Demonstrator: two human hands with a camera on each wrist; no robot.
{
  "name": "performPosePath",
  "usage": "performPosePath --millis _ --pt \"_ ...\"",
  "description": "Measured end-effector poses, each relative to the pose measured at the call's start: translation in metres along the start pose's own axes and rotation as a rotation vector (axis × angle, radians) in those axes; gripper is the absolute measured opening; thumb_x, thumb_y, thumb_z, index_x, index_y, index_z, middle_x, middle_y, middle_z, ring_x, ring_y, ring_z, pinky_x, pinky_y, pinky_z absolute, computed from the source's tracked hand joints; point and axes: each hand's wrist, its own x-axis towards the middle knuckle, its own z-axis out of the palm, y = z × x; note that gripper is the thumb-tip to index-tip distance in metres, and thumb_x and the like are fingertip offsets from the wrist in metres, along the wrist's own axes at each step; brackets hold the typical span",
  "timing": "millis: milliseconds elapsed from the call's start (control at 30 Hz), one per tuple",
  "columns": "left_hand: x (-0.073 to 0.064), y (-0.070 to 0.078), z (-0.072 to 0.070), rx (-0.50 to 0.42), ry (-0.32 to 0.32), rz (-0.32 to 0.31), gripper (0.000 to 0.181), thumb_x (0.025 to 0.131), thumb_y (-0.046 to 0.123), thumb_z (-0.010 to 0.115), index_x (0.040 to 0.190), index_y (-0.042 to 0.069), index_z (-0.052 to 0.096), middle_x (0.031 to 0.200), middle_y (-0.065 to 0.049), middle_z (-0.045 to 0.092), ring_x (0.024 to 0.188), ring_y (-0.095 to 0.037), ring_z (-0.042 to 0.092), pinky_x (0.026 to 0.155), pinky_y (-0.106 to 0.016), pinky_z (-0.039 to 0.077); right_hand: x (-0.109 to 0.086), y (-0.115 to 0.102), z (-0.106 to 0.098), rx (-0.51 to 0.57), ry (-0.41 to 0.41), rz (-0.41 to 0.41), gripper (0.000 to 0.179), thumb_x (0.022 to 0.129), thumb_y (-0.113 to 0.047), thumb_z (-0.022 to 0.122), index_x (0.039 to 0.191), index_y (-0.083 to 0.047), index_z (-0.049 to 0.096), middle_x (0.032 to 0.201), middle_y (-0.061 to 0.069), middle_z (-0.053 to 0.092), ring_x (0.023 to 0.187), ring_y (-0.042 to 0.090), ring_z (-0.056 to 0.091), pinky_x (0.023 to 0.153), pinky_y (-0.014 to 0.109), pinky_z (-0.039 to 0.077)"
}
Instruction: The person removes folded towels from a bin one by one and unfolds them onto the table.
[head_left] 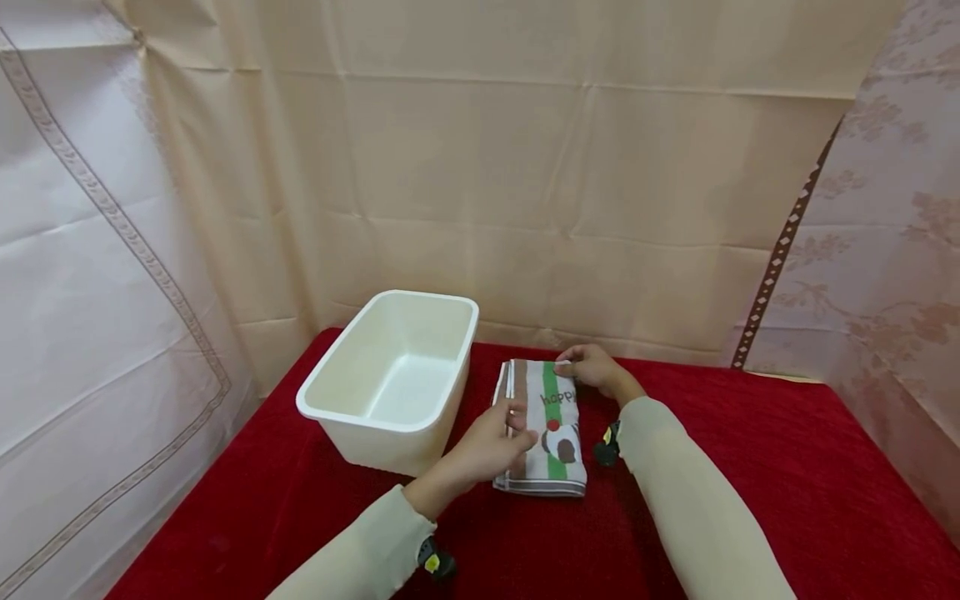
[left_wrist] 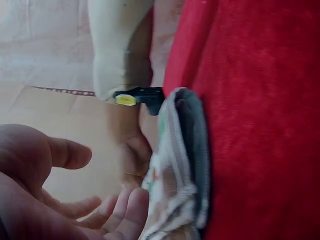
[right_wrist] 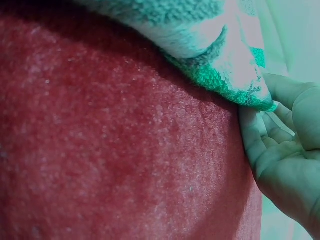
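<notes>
A folded towel, white with green and brown stripes, printed lettering and a cartoon animal, lies on the red cloth. My left hand is at the towel's left side, its thumb apart from loosely bent fingers. In the left wrist view that hand has nothing between thumb and fingers; whether the fingertips touch the towel I cannot tell. At the far right corner my right hand pinches the towel. The right wrist view has the thumb of this hand above the towel's green edge and fingers below it.
A white plastic basin stands left of the towel, its inside visible from above. Red velvety cloth covers the table. A beige curtain hangs behind, with pale patterned cloth at the right side.
</notes>
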Motion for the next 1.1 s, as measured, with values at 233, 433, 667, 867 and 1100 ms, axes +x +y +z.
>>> performPosePath --millis 233,433,667,867,1100 --pt "0.003 -0.018 0.008 -0.088 0.091 -0.037 0.053 0.098 0.015 0.064 0.142 -0.009 0.044 0.112 -0.016 0.062 0.097 -0.023 0.059 0.076 -0.033 0.053 -0.003 -0.004 0.0 0.009 0.002 0.012 0.025 0.099 -0.017 0.07 0.118 -0.003 0.065 0.114 0.014 0.064 0.101 0.026 0.059 0.085 0.032 0.054" --pt "0.002 -0.028 0.016 -0.094 0.185 -0.047 0.049 0.098 0.012 0.062 0.137 -0.015 0.045 0.106 -0.02 0.065 0.099 -0.028 0.062 0.081 -0.038 0.056 -0.004 -0.005 0.001 0.018 -0.01 0.033 0.024 0.099 -0.016 0.07 0.117 -0.002 0.065 0.113 0.014 0.064 0.099 0.025 0.061 0.082 0.032 0.055" --pt "0.002 -0.029 0.014 -0.261 0.203 -0.189 0.042 0.101 0.015 0.056 0.134 -0.01 0.048 0.116 -0.021 0.063 0.101 -0.028 0.063 0.081 -0.038 0.056 -0.004 -0.005 0.0 0.015 -0.011 0.041 0.025 0.098 -0.017 0.071 0.116 -0.002 0.065 0.113 0.014 0.064 0.098 0.025 0.061 0.082 0.032 0.055" --pt "0.004 -0.031 0.014 -0.314 0.224 -0.234 0.037 0.102 0.015 0.055 0.129 -0.01 0.051 0.115 -0.021 0.062 0.102 -0.03 0.063 0.082 -0.04 0.056 -0.003 -0.007 0.0 0.01 -0.013 0.027 0.024 0.098 -0.017 0.071 0.116 -0.002 0.065 0.112 0.013 0.064 0.097 0.025 0.061 0.082 0.032 0.056" --pt "0.002 -0.038 0.011 -0.31 0.168 -0.195 0.052 0.083 -0.007 0.068 0.131 -0.011 0.048 0.115 -0.023 0.062 0.097 -0.025 0.062 0.081 -0.035 0.058 -0.002 -0.008 -0.003 -0.059 -0.037 -0.043 0.019 0.098 -0.014 0.07 0.111 0.0 0.067 0.105 0.012 0.065 0.092 0.023 0.06 0.078 0.031 0.054"
